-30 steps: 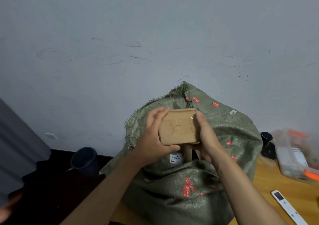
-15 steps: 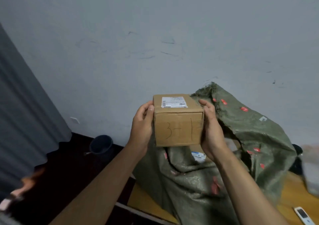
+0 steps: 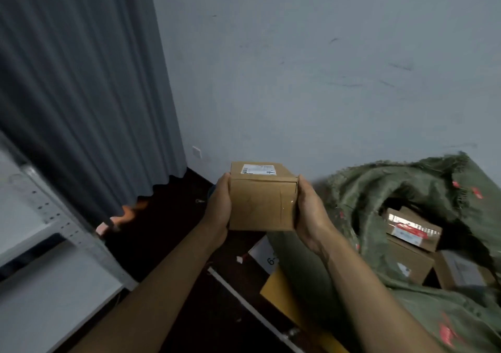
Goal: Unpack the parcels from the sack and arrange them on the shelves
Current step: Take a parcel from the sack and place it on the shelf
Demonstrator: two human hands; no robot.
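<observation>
A scuffed grey wall [image 3: 311,81] backs the scene, with a grey curtain [image 3: 86,87] to its left, above a dark floor [image 3: 173,233]. A white shelf [image 3: 51,279] stands at lower left of the box [image 3: 261,203]. Since half a second ago the view has swung left, so the green sack [image 3: 401,244] now sits right of the box, its mouth showing more parcels [image 3: 412,230]. The box is brown cardboard, taped, with a white label on top. The left hand [image 3: 217,209] and right hand [image 3: 311,214] clasp its sides, holding it in the air.

Left hand [image 3: 218,207] and right hand [image 3: 309,211] hold a cardboard parcel [image 3: 261,203] beside the sack [image 3: 379,190].
</observation>
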